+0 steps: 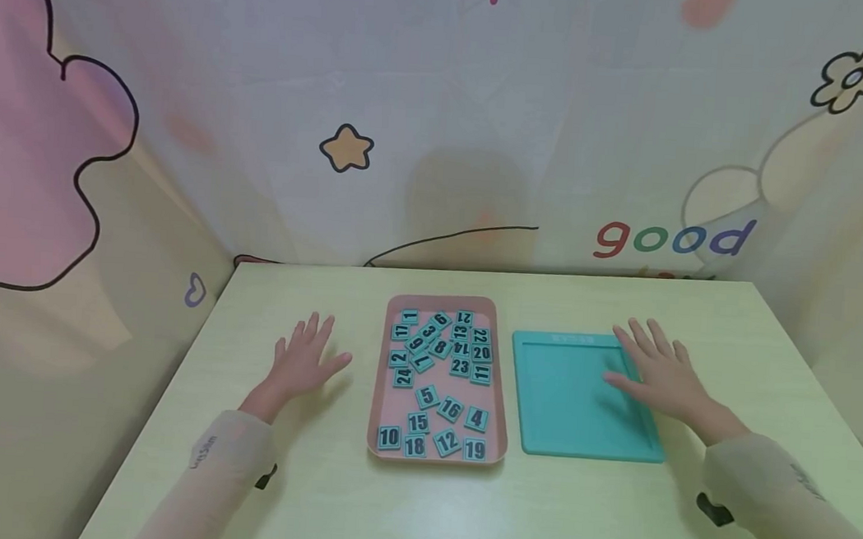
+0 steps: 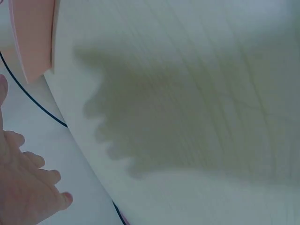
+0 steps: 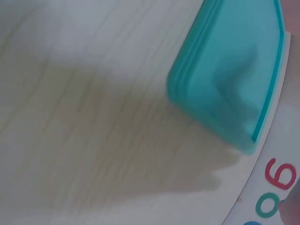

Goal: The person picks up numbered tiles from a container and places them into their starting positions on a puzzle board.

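My left hand (image 1: 301, 365) is held above the table to the left of a pink tray, fingers spread and nothing in them. In the left wrist view the same hand (image 2: 33, 183) shows at the lower left, with its shadow on the wood. Blue-green number tiles lie scattered in the pink tray (image 1: 409, 396), loosely grouped at its far and near ends; the 5 tile (image 1: 427, 397) lies near the middle. Right of it is a flat turquoise board (image 1: 572, 402) with a raised rim and no tiles on it. Over that board's right edge my right hand (image 1: 665, 379) hovers, fingers spread.
A pale wooden table (image 1: 431, 517) carries everything. Behind it hangs a printed cloth (image 1: 281, 62) with a star, a flower and the word "good". Both forearms, in light sleeves (image 1: 781, 489), reach in from the near corners.
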`<state>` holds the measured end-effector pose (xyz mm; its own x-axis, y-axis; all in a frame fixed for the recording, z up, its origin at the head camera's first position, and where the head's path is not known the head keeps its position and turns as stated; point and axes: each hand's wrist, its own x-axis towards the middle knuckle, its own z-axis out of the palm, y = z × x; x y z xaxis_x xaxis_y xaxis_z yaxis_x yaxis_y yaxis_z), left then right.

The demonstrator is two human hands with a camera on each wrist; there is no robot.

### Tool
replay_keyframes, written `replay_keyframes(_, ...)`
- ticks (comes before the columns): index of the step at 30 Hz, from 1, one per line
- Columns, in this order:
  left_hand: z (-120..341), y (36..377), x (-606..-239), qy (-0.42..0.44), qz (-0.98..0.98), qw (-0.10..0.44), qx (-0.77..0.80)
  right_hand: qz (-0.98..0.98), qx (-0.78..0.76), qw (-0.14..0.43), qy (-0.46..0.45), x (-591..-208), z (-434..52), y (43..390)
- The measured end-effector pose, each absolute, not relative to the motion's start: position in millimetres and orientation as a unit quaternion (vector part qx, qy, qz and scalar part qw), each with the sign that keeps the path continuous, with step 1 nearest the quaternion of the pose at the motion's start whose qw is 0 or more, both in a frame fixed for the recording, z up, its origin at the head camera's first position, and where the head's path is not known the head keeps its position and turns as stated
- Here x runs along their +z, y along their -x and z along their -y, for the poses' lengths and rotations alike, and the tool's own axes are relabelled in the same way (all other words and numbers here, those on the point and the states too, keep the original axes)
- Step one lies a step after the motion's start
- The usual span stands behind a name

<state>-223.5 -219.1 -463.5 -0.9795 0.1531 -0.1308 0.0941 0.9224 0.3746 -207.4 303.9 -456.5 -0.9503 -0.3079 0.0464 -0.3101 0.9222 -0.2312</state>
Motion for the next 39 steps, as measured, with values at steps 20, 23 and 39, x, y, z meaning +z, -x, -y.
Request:
replay_keyframes(20, 177.0, 219.9, -468.7, -0.063, -0.924, 0.059, 0.372, 0.948, 0.231, 0.021, -0.216, -437.0, -233.9, 217.5)
replay_keyframes(23, 172.9, 219.5, -469.2, -0.068, -0.924, 0.043, 0.374, 0.940, 0.269, 0.013, -0.211, -434.2, -224.5, 219.0)
replay_keyframes(39, 157.1, 229.4, -483.1, 0.047, -0.854, 0.083, 0.512, 0.879, 0.447, -0.074, -0.148, -423.7, -180.2, 245.4)
